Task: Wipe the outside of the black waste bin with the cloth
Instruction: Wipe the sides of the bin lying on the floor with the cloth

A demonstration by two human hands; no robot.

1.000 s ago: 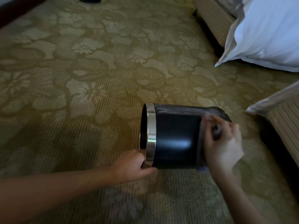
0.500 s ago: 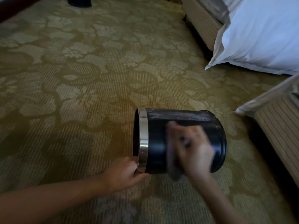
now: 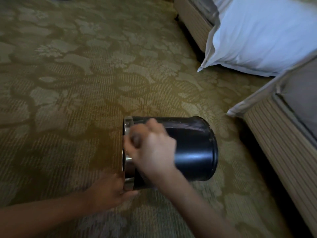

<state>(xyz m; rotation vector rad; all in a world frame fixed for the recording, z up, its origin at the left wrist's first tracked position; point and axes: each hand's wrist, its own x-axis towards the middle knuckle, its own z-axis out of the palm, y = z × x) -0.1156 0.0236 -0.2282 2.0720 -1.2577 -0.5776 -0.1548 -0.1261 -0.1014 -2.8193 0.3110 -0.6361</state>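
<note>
The black bin [image 3: 193, 152] lies on its side on the carpet [image 3: 85, 100], so its wall faces up at me. My left hand [image 3: 109, 191] grips the metal rim [image 3: 128, 165] to stop it rolling, while my right hand [image 3: 154, 150], fingers curled round the blurred cloth [image 3: 135, 140], presses it beside that rim.

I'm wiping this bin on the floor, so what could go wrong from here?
The bin lies on its side on carpet, held only at the rim by the left hand; it could roll.
The right hand holds the cloth near the rim; pale scuffs toward the base may get missed.
</note>
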